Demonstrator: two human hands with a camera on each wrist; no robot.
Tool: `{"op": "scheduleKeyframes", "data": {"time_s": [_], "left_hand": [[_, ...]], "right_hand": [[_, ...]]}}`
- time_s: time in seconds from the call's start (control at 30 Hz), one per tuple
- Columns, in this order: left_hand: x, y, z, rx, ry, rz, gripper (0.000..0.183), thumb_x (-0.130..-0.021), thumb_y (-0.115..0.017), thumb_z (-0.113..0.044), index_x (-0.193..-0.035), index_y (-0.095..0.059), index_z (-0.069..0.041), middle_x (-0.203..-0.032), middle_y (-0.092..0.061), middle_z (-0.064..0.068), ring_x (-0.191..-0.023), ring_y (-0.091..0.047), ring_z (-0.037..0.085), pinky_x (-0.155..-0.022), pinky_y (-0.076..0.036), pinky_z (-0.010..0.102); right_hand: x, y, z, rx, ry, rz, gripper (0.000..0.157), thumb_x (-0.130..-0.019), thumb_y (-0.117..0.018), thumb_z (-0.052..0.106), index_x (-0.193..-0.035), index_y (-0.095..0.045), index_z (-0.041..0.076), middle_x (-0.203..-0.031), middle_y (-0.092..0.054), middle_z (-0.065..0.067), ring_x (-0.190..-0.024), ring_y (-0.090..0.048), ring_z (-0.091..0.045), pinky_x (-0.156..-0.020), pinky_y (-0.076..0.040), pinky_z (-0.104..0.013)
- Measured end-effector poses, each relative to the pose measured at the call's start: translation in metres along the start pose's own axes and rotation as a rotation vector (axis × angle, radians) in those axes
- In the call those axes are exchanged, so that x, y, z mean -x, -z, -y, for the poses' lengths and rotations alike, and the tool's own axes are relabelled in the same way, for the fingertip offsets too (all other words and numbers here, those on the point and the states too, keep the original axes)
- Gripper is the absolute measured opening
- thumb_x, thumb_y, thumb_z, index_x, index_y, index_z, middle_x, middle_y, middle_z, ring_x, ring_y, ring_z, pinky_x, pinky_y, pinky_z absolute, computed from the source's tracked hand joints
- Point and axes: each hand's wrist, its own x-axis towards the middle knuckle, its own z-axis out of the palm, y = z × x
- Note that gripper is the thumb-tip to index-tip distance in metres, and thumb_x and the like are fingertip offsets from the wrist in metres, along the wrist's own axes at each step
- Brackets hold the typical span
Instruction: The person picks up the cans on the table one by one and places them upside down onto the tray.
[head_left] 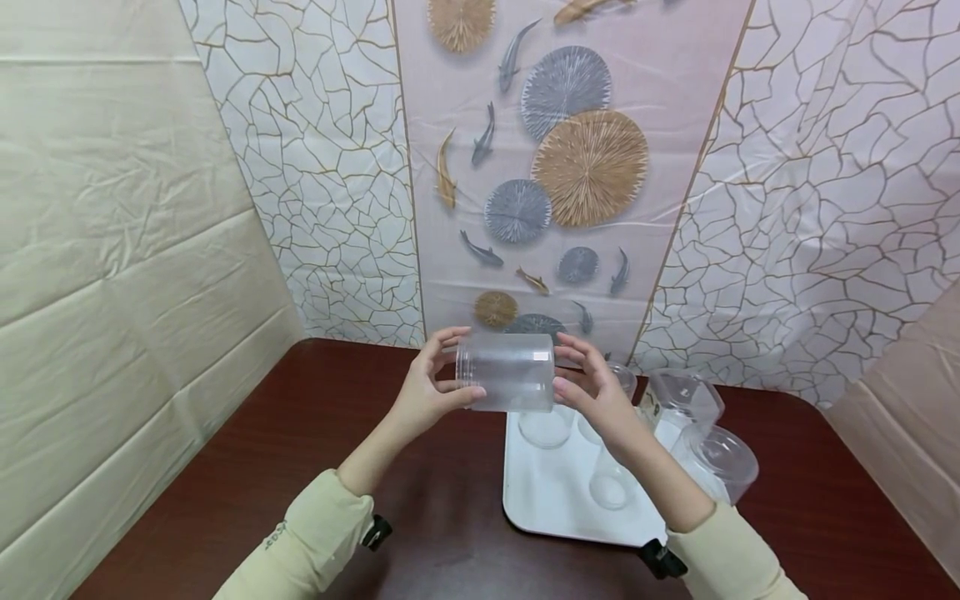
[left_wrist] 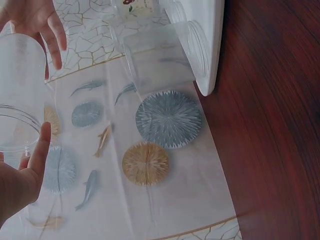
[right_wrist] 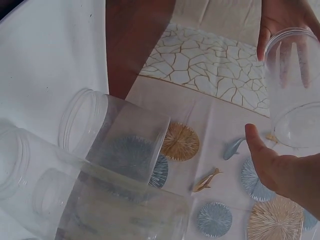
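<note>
A clear plastic jar (head_left: pixel 506 373) lies on its side in mid-air between both hands, above the tabletop. My left hand (head_left: pixel 420 396) grips its ridged mouth end, thumb on the near side and fingers behind. At the base end is my right hand (head_left: pixel 600 400), its thumb tip right at the edge in the head view. The left wrist view shows the right hand's fingers (left_wrist: pixel 50 37) spread and fairly straight, beside the base. In the right wrist view, the right thumb (right_wrist: pixel 257 145) points up alongside the jar (right_wrist: pixel 290 87). The jar looks see-through, without a lid.
A white tray (head_left: pixel 555 504) sits on the dark red wooden table (head_left: pixel 442 517), right of centre. Several clear jars stand on it, including a faceted one (head_left: pixel 686 396) and a round one (head_left: pixel 727 458) at the right. Patterned cloth (head_left: pixel 517 275) hangs behind the table.
</note>
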Motion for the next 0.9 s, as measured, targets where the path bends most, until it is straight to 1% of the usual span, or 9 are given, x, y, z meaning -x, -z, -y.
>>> {"op": "scheduleKeyframes", "data": {"time_s": [0.1, 0.2, 0.3, 0.37, 0.43, 0.5, 0.73, 0.83, 0.9], "left_hand": [[-0.002, -0.003, 0.002, -0.002, -0.002, 0.003, 0.077, -0.071, -0.079, -0.001, -0.137, -0.040, -0.009, -0.137, -0.040, 0.016, -0.117, -0.051, 0.033, -0.078, -0.057, 0.033], [-0.004, -0.006, 0.004, -0.001, 0.003, 0.015, 0.077, -0.071, -0.081, -0.006, -0.137, -0.041, -0.012, -0.140, -0.039, 0.014, -0.121, -0.049, 0.034, -0.079, -0.056, 0.037], [-0.006, -0.010, 0.006, 0.007, 0.004, 0.028, 0.077, -0.071, -0.082, -0.012, -0.137, -0.042, -0.014, -0.141, -0.038, 0.013, -0.123, -0.048, 0.034, -0.080, -0.056, 0.038], [-0.007, -0.012, 0.007, 0.013, 0.004, 0.031, 0.078, -0.071, -0.083, -0.015, -0.138, -0.041, -0.013, -0.140, -0.038, 0.014, -0.123, -0.048, 0.034, -0.080, -0.056, 0.036], [-0.008, -0.014, 0.008, 0.018, 0.007, 0.032, 0.079, -0.071, -0.083, -0.018, -0.138, -0.041, -0.013, -0.140, -0.038, 0.015, -0.124, -0.047, 0.035, -0.081, -0.056, 0.035], [-0.008, -0.015, 0.009, 0.025, 0.012, 0.033, 0.080, -0.071, -0.083, -0.020, -0.138, -0.041, -0.012, -0.140, -0.037, 0.015, -0.125, -0.046, 0.036, -0.082, -0.056, 0.035], [-0.010, -0.018, 0.012, 0.033, 0.023, 0.052, 0.079, -0.071, -0.083, -0.024, -0.137, -0.041, -0.013, -0.141, -0.036, 0.016, -0.127, -0.045, 0.036, -0.085, -0.055, 0.037], [-0.009, -0.017, 0.012, 0.028, 0.019, 0.065, 0.080, -0.071, -0.083, -0.024, -0.137, -0.040, -0.011, -0.140, -0.036, 0.018, -0.126, -0.045, 0.037, -0.083, -0.055, 0.037], [-0.008, -0.016, 0.012, 0.024, 0.016, 0.069, 0.080, -0.071, -0.083, -0.022, -0.137, -0.039, -0.011, -0.139, -0.037, 0.018, -0.125, -0.046, 0.036, -0.082, -0.056, 0.035]], "right_hand": [[0.000, 0.001, 0.001, -0.011, 0.005, 0.003, 0.058, -0.097, -0.048, 0.011, -0.148, -0.021, 0.011, -0.146, -0.031, -0.020, -0.129, -0.039, -0.039, -0.091, -0.048, -0.026], [0.001, 0.002, 0.001, -0.006, -0.003, 0.001, 0.059, -0.097, -0.048, 0.014, -0.149, -0.020, 0.014, -0.147, -0.030, -0.019, -0.127, -0.041, -0.034, -0.090, -0.048, -0.028], [0.001, 0.002, 0.000, 0.000, -0.025, -0.016, 0.059, -0.097, -0.049, 0.017, -0.149, -0.021, 0.018, -0.147, -0.031, -0.016, -0.122, -0.045, -0.022, -0.092, -0.046, -0.034], [0.001, 0.002, 0.000, 0.004, -0.038, -0.032, 0.059, -0.097, -0.048, 0.018, -0.149, -0.021, 0.020, -0.147, -0.032, -0.015, -0.118, -0.047, -0.013, -0.093, -0.046, -0.036], [0.001, 0.002, -0.002, 0.005, -0.039, -0.046, 0.059, -0.097, -0.048, 0.018, -0.149, -0.021, 0.019, -0.146, -0.033, -0.015, -0.114, -0.049, -0.006, -0.092, -0.046, -0.035], [0.001, 0.003, -0.003, 0.017, -0.036, -0.060, 0.058, -0.097, -0.048, 0.018, -0.149, -0.022, 0.019, -0.146, -0.034, -0.014, -0.110, -0.050, -0.002, -0.089, -0.047, -0.033], [0.001, 0.006, -0.004, 0.044, -0.047, -0.078, 0.057, -0.096, -0.049, 0.019, -0.148, -0.025, 0.019, -0.145, -0.036, -0.014, -0.111, -0.049, -0.010, -0.088, -0.045, -0.032], [0.001, 0.006, -0.002, 0.042, -0.050, -0.078, 0.057, -0.096, -0.049, 0.018, -0.147, -0.026, 0.019, -0.144, -0.036, -0.015, -0.113, -0.049, -0.014, -0.086, -0.046, -0.030], [0.001, 0.006, 0.000, 0.043, -0.048, -0.076, 0.057, -0.095, -0.050, 0.017, -0.147, -0.027, 0.019, -0.145, -0.035, -0.015, -0.116, -0.048, -0.020, -0.085, -0.046, -0.030]]}}
